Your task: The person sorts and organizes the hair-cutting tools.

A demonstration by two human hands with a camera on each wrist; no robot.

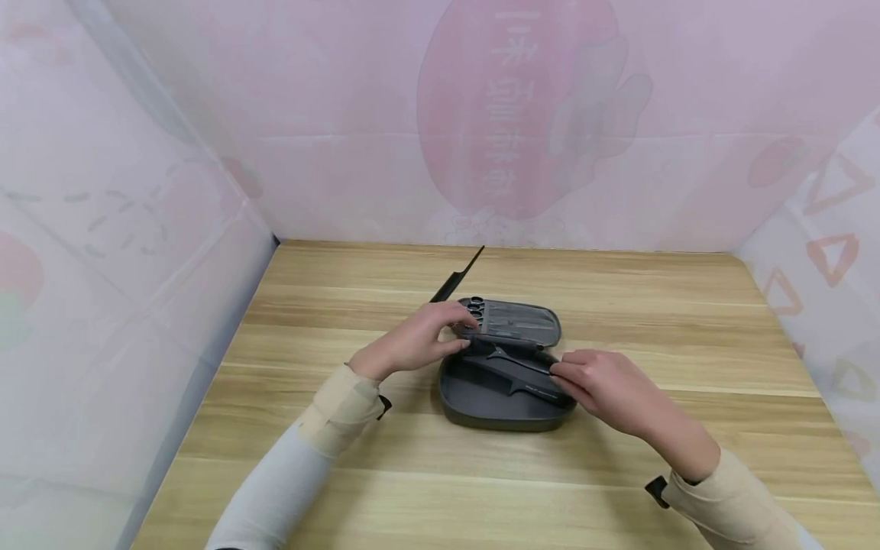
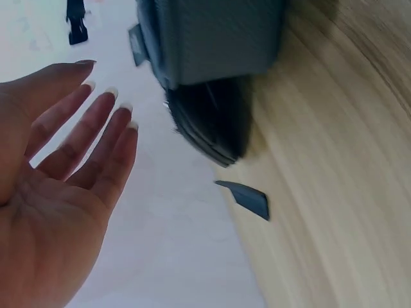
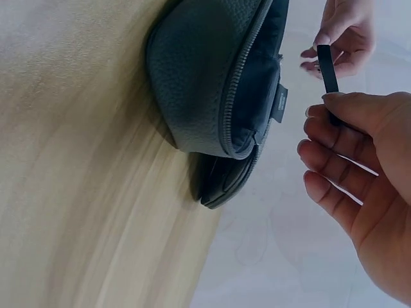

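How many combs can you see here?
2. One tail comb lies on the table behind the open case; the other comb lies across the case, pinched by the right hand. More may be hidden inside.

My wooden table (image 1: 619,473) has pale planks running side to side. Directly on it, between my two hands, lies the dark grey zip case (image 1: 505,409), opened flat. Beyond my left hand a thin black comb (image 1: 457,276), I think a tail comb, rests on the wood.
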